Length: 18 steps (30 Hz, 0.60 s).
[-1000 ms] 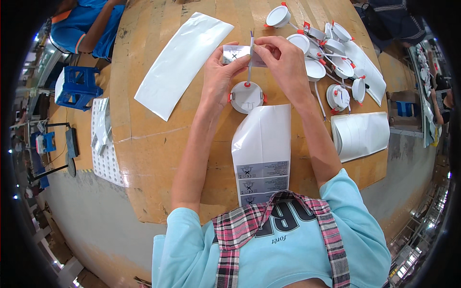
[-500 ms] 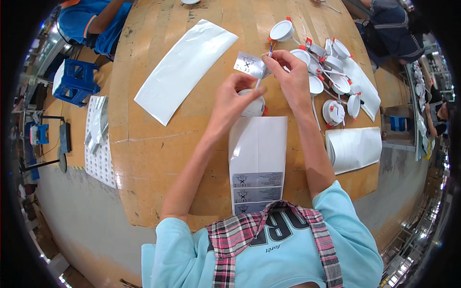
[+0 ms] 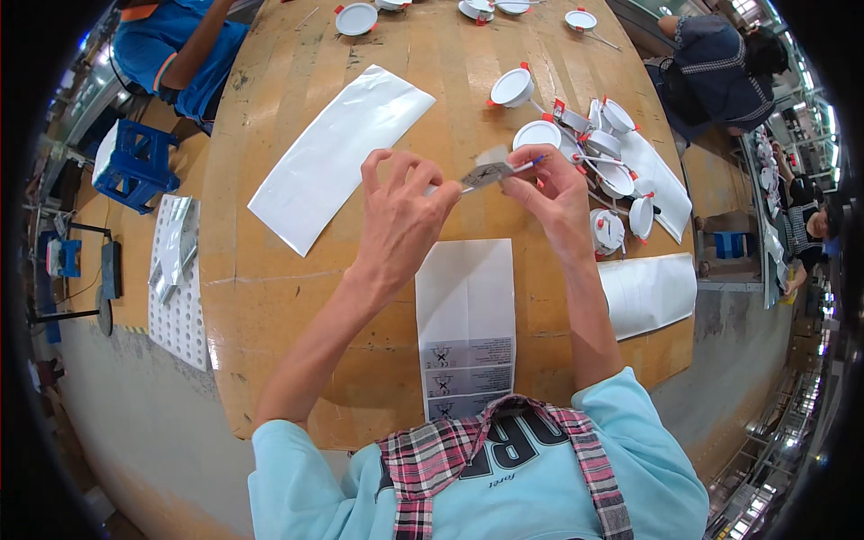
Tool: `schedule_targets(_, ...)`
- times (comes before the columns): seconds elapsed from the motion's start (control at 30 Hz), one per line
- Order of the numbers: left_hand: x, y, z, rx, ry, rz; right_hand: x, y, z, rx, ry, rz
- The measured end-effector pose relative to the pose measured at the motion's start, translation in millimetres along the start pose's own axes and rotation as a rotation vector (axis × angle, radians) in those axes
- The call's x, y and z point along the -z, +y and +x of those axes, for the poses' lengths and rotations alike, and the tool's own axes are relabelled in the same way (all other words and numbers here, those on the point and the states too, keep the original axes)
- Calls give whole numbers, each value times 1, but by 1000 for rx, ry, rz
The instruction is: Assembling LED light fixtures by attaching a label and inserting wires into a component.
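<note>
Our left hand (image 3: 400, 211) and right hand (image 3: 551, 191) pinch a small grey driver box (image 3: 487, 173) (wires trailing) above a white sheet (image 3: 465, 310) on the wooden table (image 3: 270, 297).

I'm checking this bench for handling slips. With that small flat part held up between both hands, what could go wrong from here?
1. The small grey part is pinched only at its ends by the left hand and right hand; it might slip and drop onto the table.
2. The white round fixtures lie crowded with thin wires by the right hand; a sleeve or wrist might snag them.
3. The white bag lies loose below; it may slide.
</note>
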<state>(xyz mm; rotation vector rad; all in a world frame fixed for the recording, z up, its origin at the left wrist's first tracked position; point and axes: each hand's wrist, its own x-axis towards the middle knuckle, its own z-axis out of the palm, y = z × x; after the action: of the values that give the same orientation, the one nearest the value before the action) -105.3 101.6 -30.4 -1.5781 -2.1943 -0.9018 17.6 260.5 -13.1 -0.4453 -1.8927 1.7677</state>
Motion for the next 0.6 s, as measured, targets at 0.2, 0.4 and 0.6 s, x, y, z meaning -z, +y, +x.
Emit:
schedule_targets(0.2,16,13,-29,-70,-178,171,16,13,-35,-151,-110,-31)
schedule_targets(0.4,22,33,-50,-168,-337,233,10,9,-72,112,-156,-614)
schedule_targets(0.6,24,52,-65,-188,-515,281,17,18,-103,246,-271,-800)
